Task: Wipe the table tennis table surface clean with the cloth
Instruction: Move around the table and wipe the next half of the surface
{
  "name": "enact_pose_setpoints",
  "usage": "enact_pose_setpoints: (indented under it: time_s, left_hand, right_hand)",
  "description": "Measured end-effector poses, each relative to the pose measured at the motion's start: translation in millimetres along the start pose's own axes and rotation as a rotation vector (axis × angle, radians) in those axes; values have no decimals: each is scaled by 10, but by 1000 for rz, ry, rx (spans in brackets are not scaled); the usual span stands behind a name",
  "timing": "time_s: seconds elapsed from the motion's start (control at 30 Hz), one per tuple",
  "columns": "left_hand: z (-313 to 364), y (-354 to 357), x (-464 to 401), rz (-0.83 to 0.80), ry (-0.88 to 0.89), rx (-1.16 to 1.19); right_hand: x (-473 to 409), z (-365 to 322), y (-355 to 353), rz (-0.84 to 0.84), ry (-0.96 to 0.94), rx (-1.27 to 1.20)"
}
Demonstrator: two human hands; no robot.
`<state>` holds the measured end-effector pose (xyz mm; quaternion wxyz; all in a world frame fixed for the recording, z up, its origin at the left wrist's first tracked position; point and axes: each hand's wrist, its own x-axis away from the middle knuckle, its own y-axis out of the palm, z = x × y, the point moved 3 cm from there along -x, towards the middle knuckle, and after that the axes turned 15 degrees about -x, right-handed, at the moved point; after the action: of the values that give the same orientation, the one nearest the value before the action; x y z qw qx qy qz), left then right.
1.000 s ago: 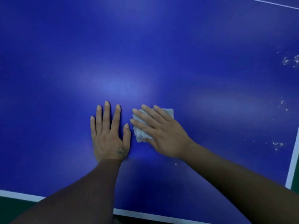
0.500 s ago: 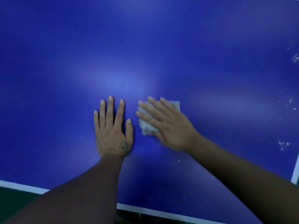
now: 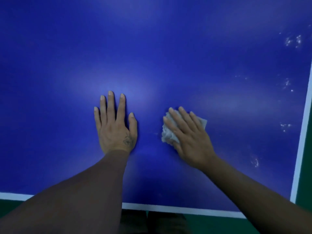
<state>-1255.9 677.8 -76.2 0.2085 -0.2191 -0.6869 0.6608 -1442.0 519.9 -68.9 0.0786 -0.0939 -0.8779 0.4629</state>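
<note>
White cloth [image 3: 168, 135] — under flat right hand [image 3: 192, 141]

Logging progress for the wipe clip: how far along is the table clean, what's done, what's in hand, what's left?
Done: the blue table looks free of specks on the left and centre. In hand: the right hand presses the crumpled cloth flat near the middle; the left hand rests flat beside it, apart. Left: white specks scattered along the right side, down towards the white edge line, not yet wiped.
</note>
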Motion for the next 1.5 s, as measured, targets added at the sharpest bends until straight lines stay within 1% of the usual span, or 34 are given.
enact_pose_setpoints:
  time_s: [0.07,0.17,0.23,0.27,0.33,0.37,0.47,0.57,0.63,0.7,0.77,0.83,0.9,1.0,1.07,1.1,1.17,1.23,1.3,1.37,1.43,1.5]
  left_hand:
    - [-16,-5,11,3,5,-4]
    - [-26,-3,7,-15,4,24]
    - [-86,-16,39,-3,47,63]
    - [-148,-12,87,0,104,79]
    - [-326,-1,281,-1,212,66]
    - [-422,-5,416,0,220,47]
    - [-565,-43,706,-13,156,11]
    - [-563,-15,691,9,154,35]
    - [-571,2,689,16,149,37]
    - [-567,2,720,17,141,30]
    - [-563,-4,707,18,140,24]
    - [-569,7,694,16,143,25]
    - [-575,14,694,15,142,25]
    - [-568,16,692,23,144,31]
    - [-564,19,682,22,145,37]
    - [-564,20,682,19,142,38]
    - [-559,14,684,14,140,44]
    - [-554,8,683,9,140,45]
    - [-554,5,679,4,142,43]
    - [-553,13,683,1,143,47]
    - [-560,25,692,4,139,44]
    - [-564,37,691,4,142,45]
  right_hand:
    - [-123,155,-49,9,6,37]
    - [-324,456,-263,203,243,3]
    - [-270,381,-263,269,347,-17]
    - [-185,267,-193,271,361,-14]
    - [87,-45,-1,234,331,5]
    - [245,-197,106,203,310,3]
    - [545,-451,296,150,306,-9]
    - [298,-252,200,236,401,-85]
    - [-56,-44,73,281,428,-68]
    - [-464,67,1,288,390,-19]
    - [-802,29,16,280,295,27]
    - [-893,-121,119,235,180,43]
    - [-722,-355,279,145,75,20]
    - [-252,-690,485,-55,-66,-13]
    - [-159,-734,497,-151,-162,-3]
    - [-233,-662,459,-173,-197,7]
    - [-516,-448,329,-145,-172,27]
    - [-788,-238,166,-38,-62,37]
    - [-839,-222,132,32,19,31]
    - [-654,-412,242,-13,-2,0]
    - [-372,-663,396,-127,-101,-21]
    - [-218,-765,465,-218,-193,-11]
